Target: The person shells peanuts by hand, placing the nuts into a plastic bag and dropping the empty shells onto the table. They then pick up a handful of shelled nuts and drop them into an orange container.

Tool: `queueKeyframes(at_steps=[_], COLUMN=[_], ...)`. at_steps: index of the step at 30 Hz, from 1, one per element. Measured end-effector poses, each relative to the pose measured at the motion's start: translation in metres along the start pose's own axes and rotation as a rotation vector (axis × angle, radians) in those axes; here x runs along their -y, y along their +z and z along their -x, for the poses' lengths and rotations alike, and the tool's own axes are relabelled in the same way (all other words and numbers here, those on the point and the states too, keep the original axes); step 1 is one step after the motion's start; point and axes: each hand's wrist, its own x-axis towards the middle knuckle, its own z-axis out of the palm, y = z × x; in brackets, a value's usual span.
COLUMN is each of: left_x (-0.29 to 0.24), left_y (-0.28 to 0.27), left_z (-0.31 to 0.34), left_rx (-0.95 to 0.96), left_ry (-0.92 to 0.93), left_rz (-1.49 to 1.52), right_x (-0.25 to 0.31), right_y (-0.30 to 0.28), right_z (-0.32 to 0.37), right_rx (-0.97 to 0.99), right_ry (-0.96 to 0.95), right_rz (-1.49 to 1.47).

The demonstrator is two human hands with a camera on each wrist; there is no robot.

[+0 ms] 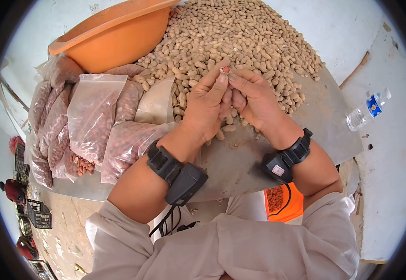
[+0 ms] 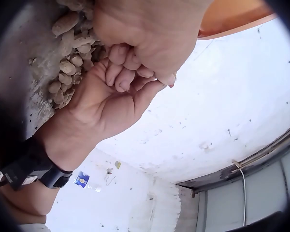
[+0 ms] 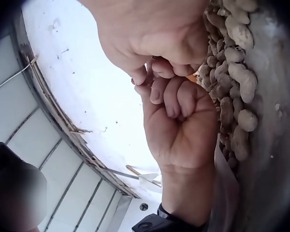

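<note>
In the head view, my left hand (image 1: pixel 205 105) and right hand (image 1: pixel 259 95) meet above the near edge of the peanut pile (image 1: pixel 245 35). Between their thumbs and forefingers they pinch a cracked peanut (image 1: pixel 225 69), its reddish kernel showing in the pale shell. The other fingers of both hands are curled in toward the palms. From the left wrist, the right hand (image 2: pixel 111 101) shows palm side, its fingertips against those of the left hand (image 2: pixel 150 34). The right wrist view has the left hand (image 3: pixel 181 125) below the right hand (image 3: pixel 150 34); the peanut is mostly hidden there.
Clear bags of shelled peanuts (image 1: pixel 95 109) crowd the metal table's left side, near a large orange basin (image 1: pixel 114 39). Loose kernels (image 1: pixel 81 164) lie by the bags. A plastic bottle (image 1: pixel 368 109) is at the right. Below the table edge, an orange container (image 1: pixel 295 205) holds reddish kernels.
</note>
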Motion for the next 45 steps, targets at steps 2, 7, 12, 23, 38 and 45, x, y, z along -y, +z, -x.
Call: queueKeyframes(at_steps=[2,7,12,23,38,45], left_x=[-0.003,0.002,0.005,0.001,0.001,0.001], left_y=[0.002,-0.011,-0.014,-0.006,-0.006,-0.005], left_z=[0.001,-0.005,-0.007,-0.001,-0.001,0.000], left_rx=[-0.044,-0.016,-0.040,-0.060,-0.103,-0.156], left_ry=[-0.048,-0.216,-0.219,0.067,0.127,0.141], left_rz=[0.113,0.318,0.345,0.095,-0.123,-0.183], right_x=[0.003,0.004,0.014,0.006,-0.002,0.003], right_y=[0.003,0.003,0.003,-0.013,-0.006,-0.003], right_z=[0.000,0.002,0.004,-0.005,-0.002,0.002], right_rx=[-0.028,-0.110,-0.152,-0.033,0.019,-0.027], right_ry=[-0.146,-0.431,-0.563,-0.268,-0.284,-0.334], right_rz=[0.246,0.780,1.183,0.671,0.414,0.603])
